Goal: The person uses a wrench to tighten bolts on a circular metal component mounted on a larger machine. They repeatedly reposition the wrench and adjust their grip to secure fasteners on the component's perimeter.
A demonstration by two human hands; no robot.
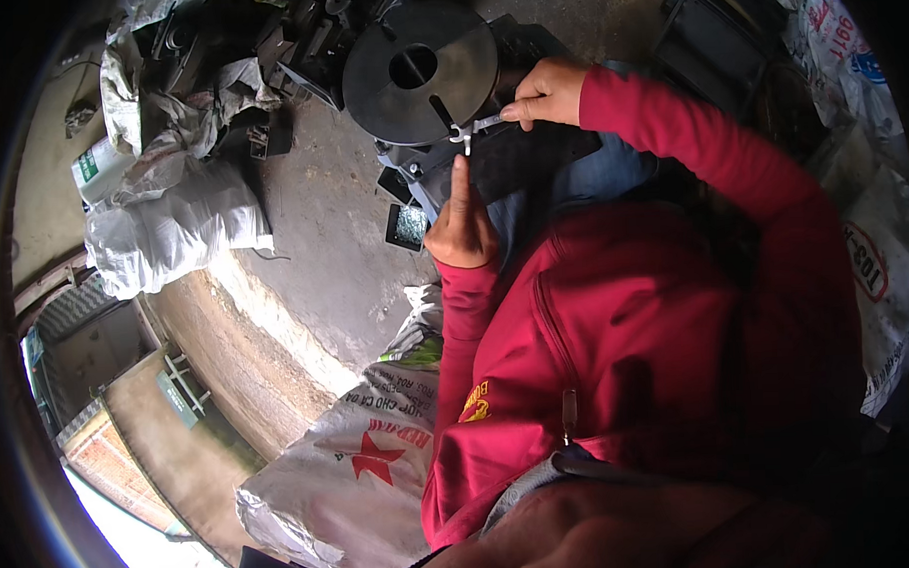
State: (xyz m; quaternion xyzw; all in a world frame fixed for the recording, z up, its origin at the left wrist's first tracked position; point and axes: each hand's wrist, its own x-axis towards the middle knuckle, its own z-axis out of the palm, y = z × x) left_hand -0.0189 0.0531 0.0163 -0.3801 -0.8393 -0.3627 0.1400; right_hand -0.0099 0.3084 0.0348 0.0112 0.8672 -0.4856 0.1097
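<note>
A dark round metal plate (372, 82), with a central hole and slots, lies on a dark machine base at the upper middle. My right hand (553, 92) pinches the end of a slim silver wrench (490, 123) at the plate's near right edge. The wrench's other end meets a small whitish piece (468, 143) beside a slot. My left hand (460, 224) is just below, its index finger stretched up to that piece and the other fingers curled. Whether the fingertip presses on it is hard to tell.
A small black tray (408, 227) of shiny small parts stands left of my left hand. White sacks (177, 224) and dark metal parts lie at the upper left. A printed sack (331, 479) lies at the lower left, and a black crate (712, 50) stands at the upper right.
</note>
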